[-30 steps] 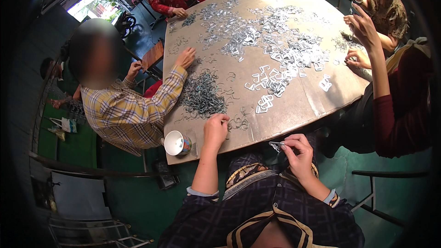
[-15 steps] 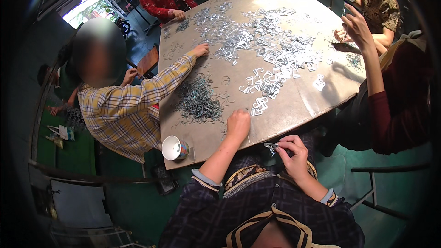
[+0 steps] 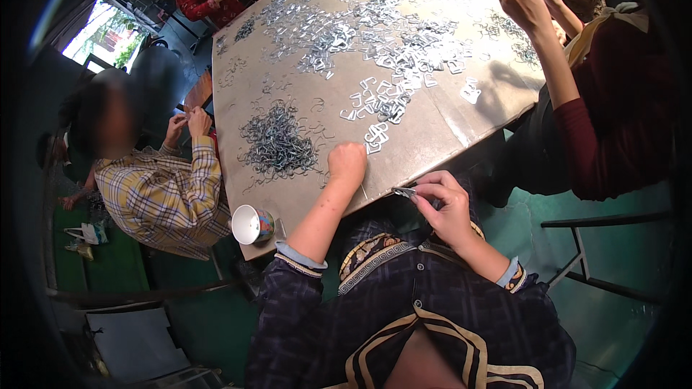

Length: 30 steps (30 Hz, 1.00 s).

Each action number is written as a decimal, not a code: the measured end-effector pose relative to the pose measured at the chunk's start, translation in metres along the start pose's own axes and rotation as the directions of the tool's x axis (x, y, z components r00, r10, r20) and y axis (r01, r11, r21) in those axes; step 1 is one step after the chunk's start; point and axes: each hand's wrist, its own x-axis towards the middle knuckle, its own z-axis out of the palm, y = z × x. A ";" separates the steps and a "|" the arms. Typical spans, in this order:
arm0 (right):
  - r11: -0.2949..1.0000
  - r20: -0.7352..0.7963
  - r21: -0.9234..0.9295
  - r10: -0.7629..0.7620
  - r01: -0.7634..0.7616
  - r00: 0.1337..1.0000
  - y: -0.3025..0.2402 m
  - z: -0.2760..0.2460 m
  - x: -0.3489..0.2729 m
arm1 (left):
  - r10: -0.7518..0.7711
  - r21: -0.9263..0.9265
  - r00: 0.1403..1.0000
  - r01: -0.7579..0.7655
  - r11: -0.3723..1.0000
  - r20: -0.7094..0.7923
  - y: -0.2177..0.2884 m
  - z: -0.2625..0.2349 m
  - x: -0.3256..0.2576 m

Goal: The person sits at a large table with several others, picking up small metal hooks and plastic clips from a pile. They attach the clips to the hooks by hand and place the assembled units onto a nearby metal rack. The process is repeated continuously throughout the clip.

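Note:
My left hand [image 3: 347,166] is closed at the near part of the table, beside a few silvery flat metal hooks [image 3: 375,137]. Its fingers are curled away from view, so whatever they hold is hidden. By the table's front edge, my right hand [image 3: 445,205] pinches a small silvery metal clip [image 3: 405,192] between thumb and fingers. Left of my left hand lies a tangled heap of dark, thin wire hooks [image 3: 280,140]. Farther off, a broad spread of flat metal hooks [image 3: 389,47] covers the middle of the table.
A white paper cup [image 3: 247,225] stands at the near left corner of the table [image 3: 432,137]. A person in a plaid shirt [image 3: 158,198] sits on the left, one in dark red sleeves [image 3: 598,122] on the right. Others work at the far side.
The view has shifted, so the table sits farther up and left. The plaid-shirted person's arm has drawn back from the table. My right hand still holds the metal clip.

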 end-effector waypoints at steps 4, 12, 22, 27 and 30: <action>0.999 0.027 0.046 -0.001 0.000 1.000 -0.005 -0.006 0.006 | -0.019 -0.031 1.000 0.018 0.999 -0.008 -0.010 -0.007 0.002; 1.000 0.015 0.019 -0.014 0.014 1.000 -0.002 -0.008 0.015 | -0.043 -0.899 0.996 -0.052 0.435 -0.078 0.003 -0.084 -0.037; 0.999 0.085 0.042 -0.033 0.029 0.996 -0.015 -0.004 0.019 | -0.007 -0.937 0.957 -0.282 0.206 -0.289 0.040 -0.093 -0.073; 0.998 0.091 0.051 -0.027 0.022 0.995 -0.014 -0.001 0.018 | -0.029 -0.946 0.959 -0.274 0.171 -0.283 0.045 -0.088 -0.074; 0.999 0.083 0.051 -0.022 0.018 0.996 -0.013 0.002 0.018 | -0.067 -0.958 0.962 -0.252 0.140 -0.263 0.048 -0.087 -0.074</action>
